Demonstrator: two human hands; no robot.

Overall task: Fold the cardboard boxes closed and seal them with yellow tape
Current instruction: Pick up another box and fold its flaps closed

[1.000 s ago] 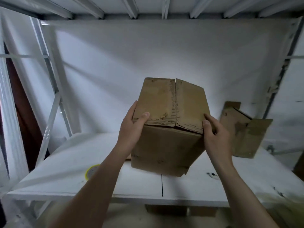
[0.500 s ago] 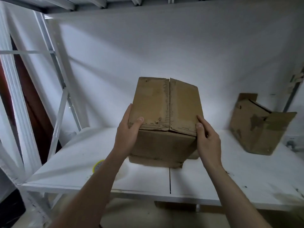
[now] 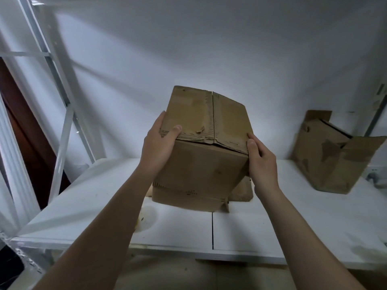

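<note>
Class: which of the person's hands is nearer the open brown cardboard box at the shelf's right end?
Right. The right hand grips the right side of the closed brown cardboard box, towards the open brown cardboard box; the left hand grips the far left side.

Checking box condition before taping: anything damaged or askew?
Yes. The held box has torn, frayed flap edges along its top front, and its seam is untaped. The second box at right sits askew, flap open, surface peeled in patches.

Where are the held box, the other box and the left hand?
held box [image 3: 201,170], head view, on its front face.
other box [image 3: 320,158], head view, on its front side.
left hand [image 3: 159,143], head view, on the back of the hand.
</note>
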